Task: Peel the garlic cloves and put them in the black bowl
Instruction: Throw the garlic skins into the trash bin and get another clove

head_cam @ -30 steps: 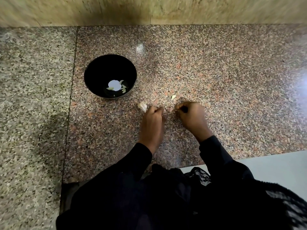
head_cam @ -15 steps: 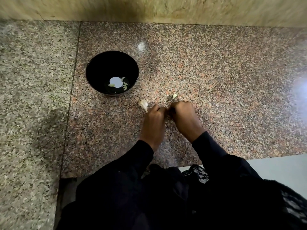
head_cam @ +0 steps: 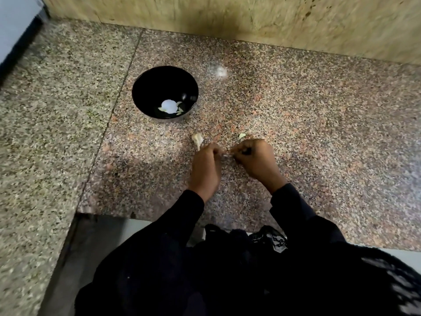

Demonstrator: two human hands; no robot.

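Both hands are low over the speckled granite counter (head_cam: 319, 133), fingers curled in toward each other. The left hand (head_cam: 206, 169) and the right hand (head_cam: 255, 160) meet at their fingertips, and between them shows a thin pale scrap, a garlic clove (head_cam: 225, 155) or its skin (too small and blurred to say which), pinched from both sides. Just beyond the left hand's knuckles lies another pale piece of garlic (head_cam: 197, 139) on the stone, touching or nearly touching the hand. A smaller greenish-white bit (head_cam: 242, 135) sits on the counter just past the right hand.

Further back and to the left stands the black bowl (head_cam: 148, 87), well apart from the hands. At its bottom are a few peeled cloves (head_cam: 180, 109) beside a round white patch, which may be glare. Black sleeves (head_cam: 182, 215) cover both arms to the wrist. A yellowish stone wall (head_cam: 273, 19) rises behind the counter.
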